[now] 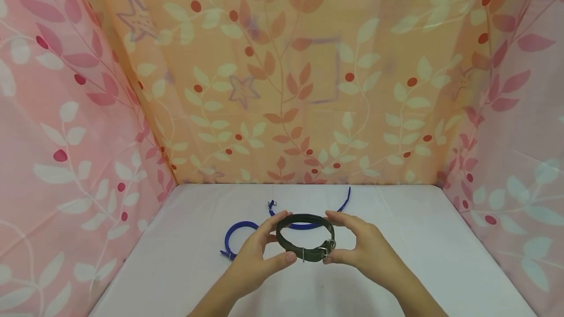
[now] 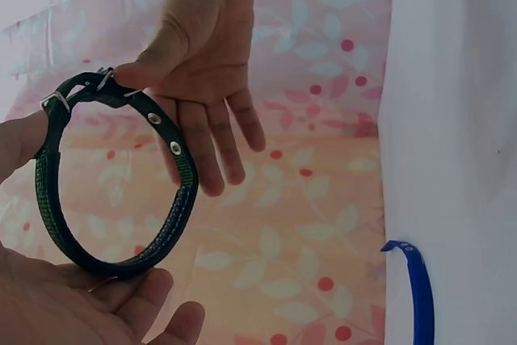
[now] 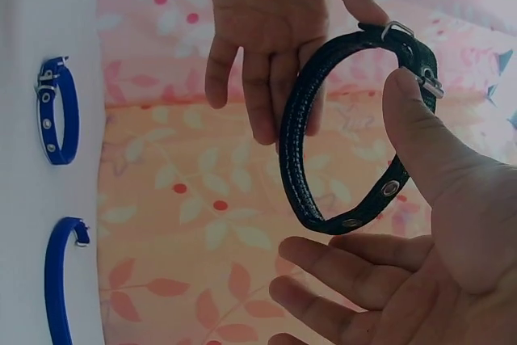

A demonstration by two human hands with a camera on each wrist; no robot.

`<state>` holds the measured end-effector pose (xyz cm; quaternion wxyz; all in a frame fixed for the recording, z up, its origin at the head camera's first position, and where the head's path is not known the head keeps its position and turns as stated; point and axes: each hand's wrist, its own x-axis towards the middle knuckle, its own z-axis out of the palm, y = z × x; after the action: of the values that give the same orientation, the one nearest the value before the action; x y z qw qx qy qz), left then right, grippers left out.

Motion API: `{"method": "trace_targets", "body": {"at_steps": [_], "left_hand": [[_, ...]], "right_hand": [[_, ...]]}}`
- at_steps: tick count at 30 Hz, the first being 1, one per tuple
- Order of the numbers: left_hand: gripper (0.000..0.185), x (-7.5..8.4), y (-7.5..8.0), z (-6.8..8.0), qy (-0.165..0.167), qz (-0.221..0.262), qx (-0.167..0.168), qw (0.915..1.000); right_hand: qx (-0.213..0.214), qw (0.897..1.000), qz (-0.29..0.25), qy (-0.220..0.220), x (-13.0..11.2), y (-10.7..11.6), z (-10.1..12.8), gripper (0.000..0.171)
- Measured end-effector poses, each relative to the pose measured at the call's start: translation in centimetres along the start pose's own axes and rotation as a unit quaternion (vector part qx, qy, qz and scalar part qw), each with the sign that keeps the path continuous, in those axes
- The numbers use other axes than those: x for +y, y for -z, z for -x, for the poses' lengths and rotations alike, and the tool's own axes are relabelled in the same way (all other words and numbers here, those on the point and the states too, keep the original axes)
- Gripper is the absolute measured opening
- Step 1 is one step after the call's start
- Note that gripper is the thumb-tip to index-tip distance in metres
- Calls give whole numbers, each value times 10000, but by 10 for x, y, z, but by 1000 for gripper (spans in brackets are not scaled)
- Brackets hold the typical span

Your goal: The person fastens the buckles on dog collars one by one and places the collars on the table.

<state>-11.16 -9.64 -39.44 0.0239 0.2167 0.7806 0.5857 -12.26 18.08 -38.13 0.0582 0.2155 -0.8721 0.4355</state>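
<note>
A dark green collar (image 1: 312, 255), buckled into a loop, is held up between both hands over the white table. My left hand (image 1: 260, 253) grips its left side, thumb at the lower front and fingers at the upper back. From the right, my right hand (image 1: 367, 246) pinches it with the thumb beside the metal buckle (image 1: 328, 247) and a fingertip at the top edge. Metal eyelets (image 2: 176, 148) show along the strap in the left wrist view. In the right wrist view the collar (image 3: 292, 143) stands tilted, its stitched inner face showing.
On the white table (image 1: 176, 258) lie two blue collars. One blue collar (image 1: 241, 224) is fastened in a loop, partly behind the left hand. The other blue collar (image 1: 345, 200) lies unfastened farther back, partly hidden by the green one. Patterned cloth walls (image 1: 282, 111) enclose the table.
</note>
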Motion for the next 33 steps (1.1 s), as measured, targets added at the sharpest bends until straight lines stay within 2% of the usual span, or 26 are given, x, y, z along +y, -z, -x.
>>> {"method": "trace_targets", "body": {"at_steps": [4,10,15,18,21,26,33], "left_hand": [[78,-1,0,1,-152,-19,75,9999],[84,-2,0,1,-370,-132,131,9991],[85,-4,3,0,-657,-228,199,9974],[84,-4,4,-2,-685,-353,282,9966],[83,-3,6,-3,-537,-486,370,9967],[84,-2,8,-5,-83,-599,483,9970],[78,-10,12,-12,99,-681,420,9967]], "right_hand": [[-290,9988,-309,-253,0,1,-1,83],[-521,9953,-719,-379,1,3,-1,82],[-628,9943,-824,-260,3,5,-1,84],[-621,9950,-767,-127,4,5,-2,81],[-585,9955,-742,-64,5,4,-3,76],[-481,9963,-697,-168,6,3,-4,75],[-344,9968,-702,-192,14,-3,-10,75]]}}
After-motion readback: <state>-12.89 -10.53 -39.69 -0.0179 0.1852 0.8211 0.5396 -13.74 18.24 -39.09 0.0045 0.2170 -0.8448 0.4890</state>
